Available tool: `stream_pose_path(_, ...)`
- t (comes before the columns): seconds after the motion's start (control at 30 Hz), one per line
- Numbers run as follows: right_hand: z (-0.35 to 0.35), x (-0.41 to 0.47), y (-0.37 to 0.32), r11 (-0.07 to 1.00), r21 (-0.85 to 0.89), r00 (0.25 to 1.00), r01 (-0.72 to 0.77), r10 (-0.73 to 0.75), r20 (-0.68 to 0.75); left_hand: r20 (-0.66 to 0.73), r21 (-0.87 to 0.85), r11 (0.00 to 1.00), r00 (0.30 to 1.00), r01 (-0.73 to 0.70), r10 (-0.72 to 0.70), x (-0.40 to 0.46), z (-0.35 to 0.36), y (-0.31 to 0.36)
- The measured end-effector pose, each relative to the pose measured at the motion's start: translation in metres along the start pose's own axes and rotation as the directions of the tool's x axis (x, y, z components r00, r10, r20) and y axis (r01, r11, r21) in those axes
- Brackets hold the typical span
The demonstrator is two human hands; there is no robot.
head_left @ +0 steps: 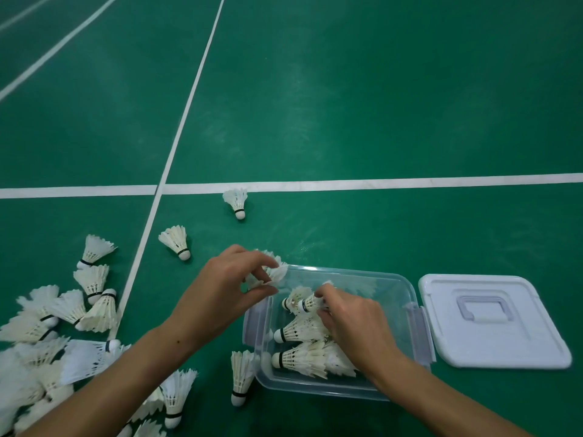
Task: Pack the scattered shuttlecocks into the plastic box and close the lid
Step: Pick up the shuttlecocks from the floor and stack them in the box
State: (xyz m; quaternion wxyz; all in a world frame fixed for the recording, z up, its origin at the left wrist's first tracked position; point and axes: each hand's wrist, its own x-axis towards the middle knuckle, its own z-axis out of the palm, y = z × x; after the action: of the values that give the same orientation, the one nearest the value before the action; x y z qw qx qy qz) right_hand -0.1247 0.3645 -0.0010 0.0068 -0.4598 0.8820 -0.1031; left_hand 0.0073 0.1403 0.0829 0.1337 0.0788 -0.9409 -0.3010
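A clear plastic box (pixel 391 280) sits open on the green court floor, with several white feather shuttlecocks (pixel 299 332) lying inside, corks to the left. My right hand (pixel 353 323) is inside the box, shut on a shuttlecock (pixel 307 303) by its feathers. Over the box's far left corner, my left hand (pixel 227 288) pinches the feathers of another shuttlecock (pixel 277 271). The white lid (pixel 492 320) lies flat on the floor just right of the box. A pile of shuttlecocks (pixel 53 339) covers the floor at the left.
Single shuttlecocks lie apart from the pile: one (pixel 236 201) near the white court line (pixel 378 182), one (pixel 176 241) left of it, one (pixel 241 376) against the box's left wall. Grey latches (pixel 421 329) hang on the box's sides.
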Motion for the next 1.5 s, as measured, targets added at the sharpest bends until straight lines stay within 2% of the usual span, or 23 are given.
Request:
stream_pose_path(0.1, 0.010, 0.009, -0.005, 0.998, -0.064, 0.996, -0.003, 0.008, 0.086, -0.034, 0.097, 0.991, 0.994, -0.097, 0.100, -0.002, 0.002, -0.001)
stream_pose_path(0.23, 0.023, 0.014, -0.006, 0.999, -0.043, 0.992, 0.004, 0.002, 0.128, -0.072, 0.219, 0.964, 0.983, -0.150, 0.169, -0.004, -0.001, 0.006)
stream_pose_path(0.33, 0.030, 0.016, -0.004, 1.000, 0.007, 0.991, 0.005, -0.006, 0.133, -0.031, 0.122, 0.986, 0.993, -0.112, 0.116, -0.006, 0.000, 0.009)
stream_pose_path(0.43, 0.022, 0.018, -0.003, 0.988, 0.154, 0.989, -0.015, -0.008, 0.145, 0.024, 0.008, 0.998, 0.998, -0.060, 0.059, -0.007, 0.004, 0.006)
stream_pose_path(0.5, 0.010, 0.015, -0.001, 0.961, 0.270, 0.983, -0.053, 0.003, 0.182, 0.012, 0.000, 0.999, 0.999, -0.052, 0.052, -0.007, 0.009, 0.006)
stream_pose_path(0.63, -0.027, -0.002, 0.007, 0.888, 0.433, 0.984, -0.156, 0.102, 0.145, -0.034, -0.046, 0.997, 0.998, 0.058, -0.059, -0.001, 0.014, 0.017)
stream_pose_path(0.73, -0.060, -0.012, 0.005, 0.783, 0.595, 0.980, -0.184, 0.194, 0.048, 0.018, -0.023, 1.000, 1.000, 0.021, -0.021, 0.006, 0.027, 0.024)
stream_pose_path(0.83, -0.075, -0.012, -0.004, 0.728, 0.668, 0.984, -0.152, 0.174, 0.034, 0.079, 0.030, 0.999, 0.997, -0.017, 0.014, 0.013, 0.046, 0.030)
stream_pose_path(0.97, -0.065, -0.013, -0.003, 0.746, 0.653, 0.990, -0.129, 0.134, 0.042, 0.088, 0.061, 0.998, 0.996, -0.024, 0.019, 0.022, 0.063, 0.034)
stream_pose_path(1.27, -0.045, -0.021, 0.009, 0.795, 0.595, 0.987, -0.116, 0.162, -0.024, 0.123, 0.031, 1.000, 0.992, -0.003, -0.001, 0.021, 0.086, 0.044)
stream_pose_path(1.4, -0.042, -0.029, 0.022, 0.829, 0.539, 0.978, -0.151, 0.206, -0.042, 0.139, -0.008, 0.997, 0.987, 0.079, -0.077, 0.012, 0.086, 0.044)
stream_pose_path(1.5, -0.043, -0.034, 0.033, 0.896, 0.413, 0.977, -0.165, 0.205, -0.055, 0.170, -0.005, 0.982, 0.968, 0.189, -0.185, 0.003, 0.089, 0.045)
